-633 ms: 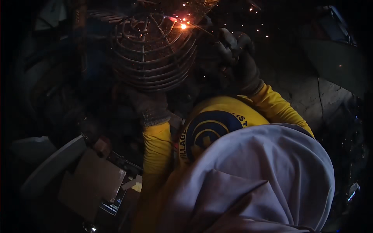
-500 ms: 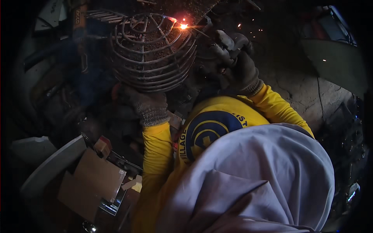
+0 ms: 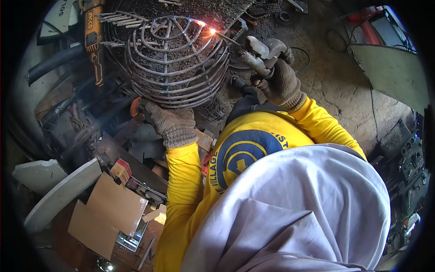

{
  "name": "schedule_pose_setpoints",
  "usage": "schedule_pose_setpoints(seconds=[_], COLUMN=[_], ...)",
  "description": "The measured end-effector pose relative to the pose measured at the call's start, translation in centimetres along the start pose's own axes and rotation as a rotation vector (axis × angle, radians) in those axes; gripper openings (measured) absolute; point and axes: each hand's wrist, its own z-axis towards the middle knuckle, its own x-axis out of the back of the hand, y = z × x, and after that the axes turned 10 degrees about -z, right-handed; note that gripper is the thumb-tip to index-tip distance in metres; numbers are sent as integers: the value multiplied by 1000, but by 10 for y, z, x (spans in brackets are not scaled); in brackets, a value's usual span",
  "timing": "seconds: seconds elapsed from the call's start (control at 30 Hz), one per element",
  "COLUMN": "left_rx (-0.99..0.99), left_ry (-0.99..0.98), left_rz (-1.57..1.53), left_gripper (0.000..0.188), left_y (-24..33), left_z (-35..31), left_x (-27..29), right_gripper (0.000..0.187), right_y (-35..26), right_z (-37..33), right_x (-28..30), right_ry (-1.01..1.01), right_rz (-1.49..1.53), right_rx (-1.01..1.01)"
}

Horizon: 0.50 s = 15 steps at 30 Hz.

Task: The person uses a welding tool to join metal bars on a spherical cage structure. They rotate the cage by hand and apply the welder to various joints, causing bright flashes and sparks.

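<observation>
My right hand (image 3: 282, 86), in a brown knitted glove, grips a worn welding electrode holder (image 3: 260, 56). A thin welding rod (image 3: 229, 39) runs from its jaws to a round cage of welded metal bars (image 3: 166, 69). At the rod's tip the metal glows orange on the cage's upper right, with another hot spot just left of it. My left hand (image 3: 167, 120), gloved too, is closed at the cage's lower edge, beside a curved orange piece (image 3: 135, 107). Its fingers are largely hidden, so what it holds I cannot make out.
An orange and black power tool (image 3: 94, 41) lies left of the cage, near cut metal bars (image 3: 122, 19). Cardboard (image 3: 113, 204) and pale curved boards (image 3: 63, 195) are at lower left. A red machine (image 3: 369, 27) stands upper right; a cable (image 3: 374, 113) crosses the floor.
The bright arc and flying sparks have died down to a smaller glow, and the dark picture has brightened. The rod's tip has shifted very slightly left; both hands stay nearly in place.
</observation>
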Motion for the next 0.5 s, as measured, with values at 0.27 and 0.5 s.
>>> schedule_pose_setpoints(seconds=[0.27, 0.5], left_rx=[-10, -18], left_ry=[55, 175], left_rz=[-41, -15], left_gripper=[58, 57], left_y=[3, -5], left_z=[-10, -10], left_x=[4, -3], right_gripper=[43, 40], right_y=[3, -8], right_z=[-9, 17], right_x=[-17, -6], right_ry=[74, 141], right_rz=[195, 418], right_rx=[57, -18])
